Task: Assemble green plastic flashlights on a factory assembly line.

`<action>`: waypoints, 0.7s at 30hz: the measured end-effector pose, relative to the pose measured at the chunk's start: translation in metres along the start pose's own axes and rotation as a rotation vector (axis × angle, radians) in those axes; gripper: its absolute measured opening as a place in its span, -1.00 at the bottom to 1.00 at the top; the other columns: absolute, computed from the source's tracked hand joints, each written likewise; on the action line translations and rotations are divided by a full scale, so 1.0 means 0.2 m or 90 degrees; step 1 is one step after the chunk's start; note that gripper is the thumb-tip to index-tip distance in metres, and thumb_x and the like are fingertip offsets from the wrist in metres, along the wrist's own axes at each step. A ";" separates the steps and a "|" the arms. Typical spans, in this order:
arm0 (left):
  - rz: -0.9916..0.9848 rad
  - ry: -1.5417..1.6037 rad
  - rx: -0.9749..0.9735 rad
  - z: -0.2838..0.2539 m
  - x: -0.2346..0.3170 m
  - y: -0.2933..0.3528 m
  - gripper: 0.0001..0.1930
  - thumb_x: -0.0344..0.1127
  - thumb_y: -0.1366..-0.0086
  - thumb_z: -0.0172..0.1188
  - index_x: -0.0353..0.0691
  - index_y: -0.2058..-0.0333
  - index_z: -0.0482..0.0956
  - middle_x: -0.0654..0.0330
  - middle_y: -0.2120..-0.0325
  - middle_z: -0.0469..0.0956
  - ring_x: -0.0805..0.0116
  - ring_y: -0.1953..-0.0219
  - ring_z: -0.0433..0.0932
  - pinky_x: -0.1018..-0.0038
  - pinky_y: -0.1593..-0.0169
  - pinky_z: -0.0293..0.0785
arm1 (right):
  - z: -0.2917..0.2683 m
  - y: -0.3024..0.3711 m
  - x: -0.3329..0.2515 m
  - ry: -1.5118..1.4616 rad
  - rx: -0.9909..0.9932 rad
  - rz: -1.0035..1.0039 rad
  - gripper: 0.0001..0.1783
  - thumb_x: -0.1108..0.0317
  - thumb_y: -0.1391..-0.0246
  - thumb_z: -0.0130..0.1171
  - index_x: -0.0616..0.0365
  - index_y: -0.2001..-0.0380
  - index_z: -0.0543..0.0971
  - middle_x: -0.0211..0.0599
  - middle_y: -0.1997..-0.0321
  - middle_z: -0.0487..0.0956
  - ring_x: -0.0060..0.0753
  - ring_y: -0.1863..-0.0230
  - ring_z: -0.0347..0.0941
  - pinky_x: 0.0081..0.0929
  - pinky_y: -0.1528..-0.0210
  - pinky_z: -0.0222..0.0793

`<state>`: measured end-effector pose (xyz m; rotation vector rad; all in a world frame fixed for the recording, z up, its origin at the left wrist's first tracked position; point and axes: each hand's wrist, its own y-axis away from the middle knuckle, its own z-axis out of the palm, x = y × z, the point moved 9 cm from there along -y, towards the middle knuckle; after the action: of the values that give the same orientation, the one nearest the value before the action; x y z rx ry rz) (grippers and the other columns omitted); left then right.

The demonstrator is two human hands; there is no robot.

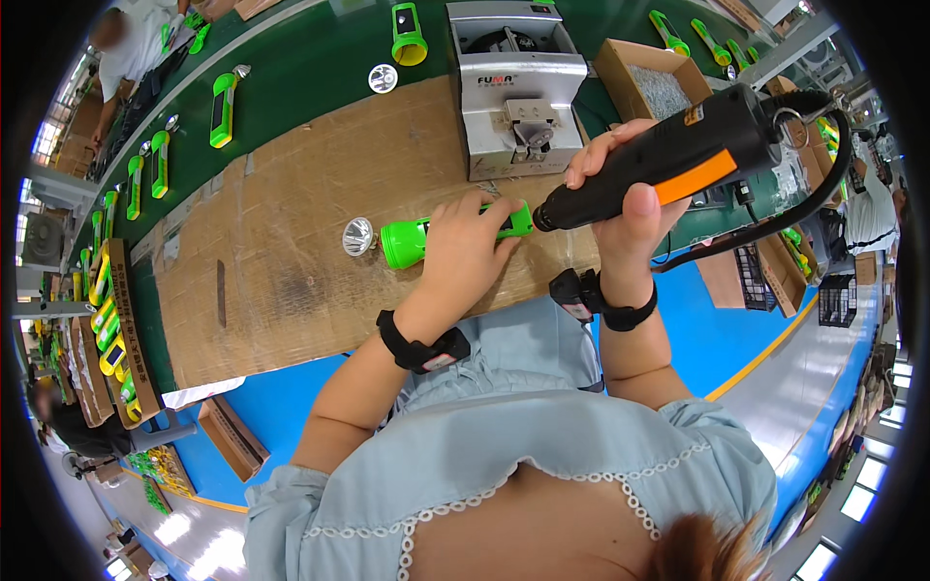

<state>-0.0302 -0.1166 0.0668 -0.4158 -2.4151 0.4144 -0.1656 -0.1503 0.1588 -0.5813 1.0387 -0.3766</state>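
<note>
A green flashlight body [402,244] lies on the cardboard sheet [281,290], its wide end toward the left. My left hand [467,240] is wrapped over its middle and presses it down. My right hand [635,198] grips a black electric screwdriver [659,160] with an orange stripe, held tilted. The screwdriver's tip meets the narrow right end of the flashlight body, but the exact contact point is too small to make out. Just left of the wide end sits a silver reflector [358,236]. A black band is strapped around each of my wrists.
A grey metal screw feeder [518,92] stands behind my hands, with a carton of small screws [659,89] to its right. Another flashlight body [409,37] and reflector [384,77] lie farther back. Several flashlights [223,111] line the green belt. The screwdriver's black cable [823,194] loops at right.
</note>
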 end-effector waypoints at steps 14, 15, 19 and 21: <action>-0.030 0.022 -0.011 0.00 -0.02 -0.01 -0.56 -0.36 0.17 0.38 -0.11 0.21 0.54 0.18 0.34 0.49 0.11 0.27 0.47 0.26 0.18 0.34 | 0.06 0.04 0.13 0.114 -0.048 0.109 -0.41 0.07 0.17 0.34 0.32 0.26 0.35 -0.23 0.52 0.46 -0.40 0.50 0.44 -0.52 0.44 0.40; -0.026 0.021 -0.008 0.01 -0.02 -0.01 -0.56 -0.36 0.17 0.38 -0.11 0.21 0.54 0.18 0.34 0.49 0.11 0.27 0.47 0.26 0.18 0.34 | 0.06 0.04 0.12 0.115 -0.050 0.103 -0.41 0.07 0.17 0.34 0.32 0.26 0.35 -0.23 0.52 0.46 -0.40 0.50 0.44 -0.52 0.44 0.40; -0.035 -0.031 0.000 0.01 -0.03 -0.02 -0.54 -0.27 0.20 0.38 -0.08 0.20 0.55 0.15 0.38 0.46 0.12 0.30 0.47 0.27 0.22 0.35 | 0.06 0.04 0.13 0.122 -0.054 0.100 -0.36 0.03 0.20 0.36 0.33 0.25 0.35 -0.23 0.52 0.46 -0.39 0.51 0.44 -0.50 0.44 0.40; -0.024 -0.054 0.006 0.00 -0.02 -0.04 -0.54 -0.24 0.20 0.38 -0.07 0.21 0.56 0.14 0.40 0.45 0.13 0.31 0.47 0.27 0.25 0.35 | 0.07 0.01 0.08 0.084 -0.058 0.081 -0.33 -0.02 0.20 0.35 0.32 0.23 0.34 -0.22 0.52 0.45 -0.38 0.53 0.44 -0.49 0.46 0.40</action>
<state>-0.0286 -0.1252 0.0665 -0.3553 -2.4980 0.4344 -0.1458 -0.1538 0.1515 -0.5735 1.2182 -0.2587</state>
